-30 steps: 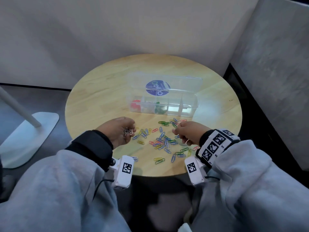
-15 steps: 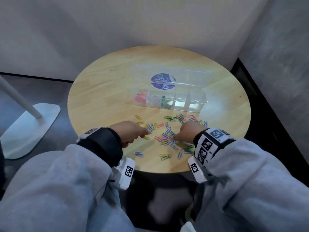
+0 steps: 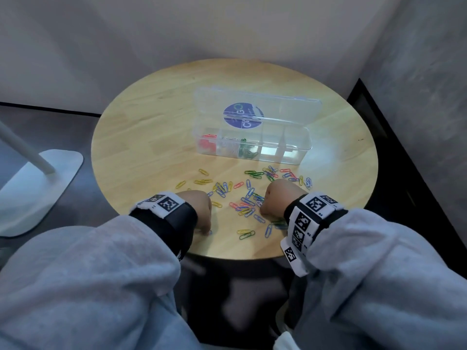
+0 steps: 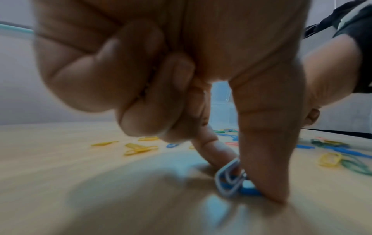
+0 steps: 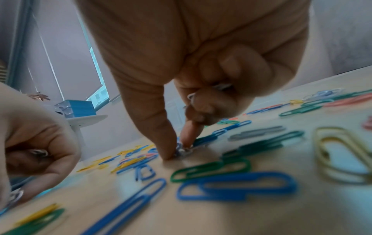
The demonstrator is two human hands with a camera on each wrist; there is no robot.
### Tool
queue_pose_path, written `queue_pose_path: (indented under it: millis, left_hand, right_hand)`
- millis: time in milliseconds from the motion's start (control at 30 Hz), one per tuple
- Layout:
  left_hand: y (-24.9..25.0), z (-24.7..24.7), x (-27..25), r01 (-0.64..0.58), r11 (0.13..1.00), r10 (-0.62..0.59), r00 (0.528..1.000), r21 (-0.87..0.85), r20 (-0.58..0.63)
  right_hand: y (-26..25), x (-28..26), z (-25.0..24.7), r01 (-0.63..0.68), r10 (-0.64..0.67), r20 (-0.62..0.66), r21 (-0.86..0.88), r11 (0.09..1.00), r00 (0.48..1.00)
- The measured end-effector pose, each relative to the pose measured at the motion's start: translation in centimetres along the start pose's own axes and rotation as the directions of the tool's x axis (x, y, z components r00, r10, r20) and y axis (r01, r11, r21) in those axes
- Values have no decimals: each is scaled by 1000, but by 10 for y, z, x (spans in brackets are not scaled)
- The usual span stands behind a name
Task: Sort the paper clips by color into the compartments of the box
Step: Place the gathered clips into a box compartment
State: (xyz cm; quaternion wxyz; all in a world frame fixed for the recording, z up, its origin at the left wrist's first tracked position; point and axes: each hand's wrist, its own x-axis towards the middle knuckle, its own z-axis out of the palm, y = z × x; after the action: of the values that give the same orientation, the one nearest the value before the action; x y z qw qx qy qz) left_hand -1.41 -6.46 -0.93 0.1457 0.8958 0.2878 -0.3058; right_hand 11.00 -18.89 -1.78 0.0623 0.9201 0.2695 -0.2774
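Loose paper clips (image 3: 249, 198) in blue, yellow, green, red and silver lie scattered on the round wooden table (image 3: 151, 137). Behind them the clear compartment box (image 3: 298, 157) stands with its lid up, holding red clips (image 3: 207, 145) at the left and green clips (image 3: 246, 152) further right. My left hand (image 3: 207, 231) is near the front edge, where thumb and forefinger pinch a silver clip (image 4: 229, 181) lying on a blue clip (image 4: 249, 189). My right hand (image 3: 261, 210) pinches a silver clip (image 5: 183, 150) in the pile. Its curled fingers keep more silver clips (image 5: 221, 86).
A white lamp base (image 3: 38, 188) and its pole stand on the floor left of the table. Grey walls close the corner behind the table and to its right. Bare wood lies left of the box and the pile.
My left hand has pulled back from the pile to the clips near the front edge and pinched the silver one. My right hand has stayed at the pile and lowered onto it.
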Motion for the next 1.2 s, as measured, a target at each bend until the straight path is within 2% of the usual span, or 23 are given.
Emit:
queue_pose_path:
  millis: [133, 267, 367, 467, 533, 600, 733, 800, 867, 1067, 1200]
  left_hand:
    - [0, 1, 2, -26, 999, 25, 999, -44, -20]
    - [-4, 1, 4, -68, 976, 56, 996, -205, -63]
    - [-8, -4, 6, -101, 922, 80, 994, -373, -71]
    - [-10, -10, 6, -121, 855, 100, 993, -504, -69]
    - [-10, -12, 7, -106, 761, 100, 994, -640, -46]
    - [-10, -14, 8, -96, 627, 99, 994, -773, -44]
    - [-5, -18, 8, -81, 370, 55, 996, -925, -65]
    - [-3, -20, 8, -68, 249, 35, 998, -966, -61]
    - [-1, -22, 8, -47, 150, 23, 999, -988, -44]
    - [5, -26, 10, -5, 68, 29, 1000, -998, -3]
    - [8, -30, 8, 42, 24, 39, 998, -999, 43]
  right_hand:
    - [3, 1, 0, 7, -7, 15, 23, 1000, 1000]
    - [12, 2, 0, 20, -23, 22, 162, 987, 999]
    - [21, -2, -10, 52, -62, 30, 254, 966, 998]
    - [28, -5, -19, 50, -103, 98, 435, 899, 990]
    - [33, -3, -21, 10, -116, 141, 590, 807, 983]
    - [38, 0, -20, -4, -134, 135, 718, 696, 982]
    - [44, 2, -19, -11, -164, 106, 867, 497, 981]
    - [48, 2, -19, -18, -180, 105, 903, 429, 978]
    - [51, 1, -19, -24, -184, 109, 910, 413, 977]
    - [56, 1, -19, -13, -137, 87, 881, 472, 987]
    - [55, 1, -26, -39, -100, 90, 905, 424, 991]
